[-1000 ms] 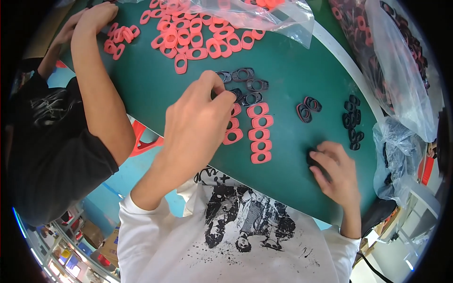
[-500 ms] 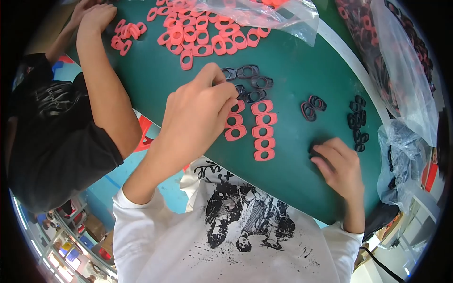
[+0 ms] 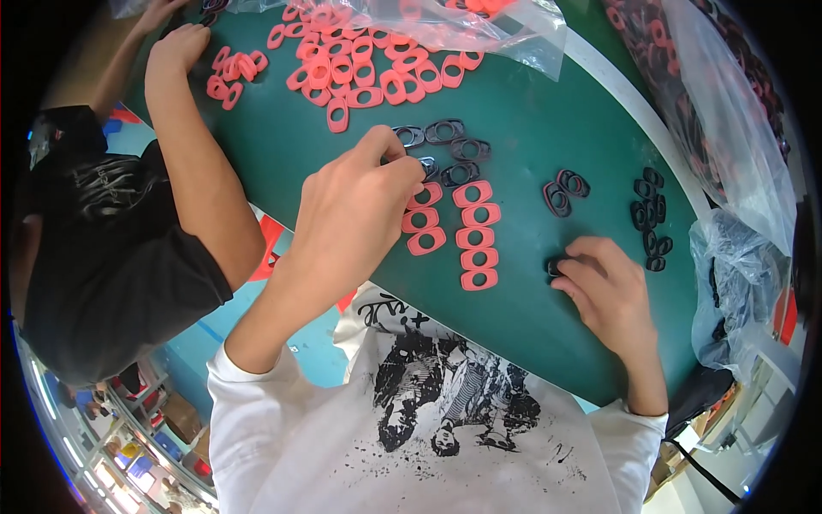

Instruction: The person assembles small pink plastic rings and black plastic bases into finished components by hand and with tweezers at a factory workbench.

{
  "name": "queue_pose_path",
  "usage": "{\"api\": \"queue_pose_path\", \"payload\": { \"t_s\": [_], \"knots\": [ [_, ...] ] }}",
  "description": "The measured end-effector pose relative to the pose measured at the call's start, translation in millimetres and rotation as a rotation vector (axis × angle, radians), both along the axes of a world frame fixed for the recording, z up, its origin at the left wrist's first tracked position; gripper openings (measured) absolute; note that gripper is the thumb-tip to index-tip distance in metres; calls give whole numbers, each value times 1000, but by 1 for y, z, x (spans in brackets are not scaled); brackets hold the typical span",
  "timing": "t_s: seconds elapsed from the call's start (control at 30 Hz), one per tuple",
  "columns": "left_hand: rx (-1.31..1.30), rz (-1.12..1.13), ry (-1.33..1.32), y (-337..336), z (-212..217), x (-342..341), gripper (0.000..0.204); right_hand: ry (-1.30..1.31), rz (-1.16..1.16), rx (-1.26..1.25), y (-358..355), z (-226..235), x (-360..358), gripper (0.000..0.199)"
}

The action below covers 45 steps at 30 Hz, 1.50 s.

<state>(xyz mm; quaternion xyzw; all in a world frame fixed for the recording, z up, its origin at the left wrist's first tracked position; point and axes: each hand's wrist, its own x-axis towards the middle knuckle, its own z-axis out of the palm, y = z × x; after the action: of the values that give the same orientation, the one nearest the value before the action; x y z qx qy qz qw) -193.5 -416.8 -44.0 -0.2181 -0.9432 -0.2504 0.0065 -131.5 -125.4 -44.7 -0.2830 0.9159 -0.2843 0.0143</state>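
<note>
My left hand (image 3: 347, 206) is closed, its fingertips curled down onto a black oval ring piece (image 3: 428, 167) at the top of a short column of red ring pieces (image 3: 420, 220). The fingers partly hide that black piece. Beside it lie other black ring pieces (image 3: 462, 175), above a longer column of red ring pieces (image 3: 477, 237). My right hand (image 3: 610, 295) pinches a small black ring piece (image 3: 555, 267) between thumb and fingers, just over the green table. Two black pieces with reddish inner edges (image 3: 557, 199) lie farther off.
A heap of red ring pieces (image 3: 340, 70) spreads at the far side beneath a clear plastic bag (image 3: 514, 38). Black pieces (image 3: 649, 214) form a cluster at the right. A co-worker's arm (image 3: 201, 163) reaches over the table at left, near a small red pile (image 3: 231, 77).
My right hand has moved slightly left and up with the black ring piece, which now shows more clearly. My left hand stays almost in place over the black piece.
</note>
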Motion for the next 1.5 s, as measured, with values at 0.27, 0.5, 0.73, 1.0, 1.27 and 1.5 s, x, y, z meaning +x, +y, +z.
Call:
{"api": "queue_pose_path", "payload": {
  "t_s": [0.27, 0.5, 0.73, 1.0, 1.27, 1.5],
  "knots": [
    [-52, 49, 130, 2, -2, 9, 14, 28, 20, -70, -15, 1, -6, 20],
    [-1, 40, 140, -6, -13, 5, 17, 218, 131, -80, -44, 7, -48, 23],
    [178, 96, 150, -6, -20, 4, 16, 212, 179, -4, -69, -2, -65, 23],
    [250, -43, 116, 2, -10, 8, 15, 110, 192, 12, -76, 4, -72, 22],
    [124, -76, 257, 12, -16, -2, 15, 126, 181, -3, -80, -1, -69, 18],
    [131, -105, 293, 20, -5, -2, 13, 54, 147, -57, -63, -2, -70, 17]
  ]
}}
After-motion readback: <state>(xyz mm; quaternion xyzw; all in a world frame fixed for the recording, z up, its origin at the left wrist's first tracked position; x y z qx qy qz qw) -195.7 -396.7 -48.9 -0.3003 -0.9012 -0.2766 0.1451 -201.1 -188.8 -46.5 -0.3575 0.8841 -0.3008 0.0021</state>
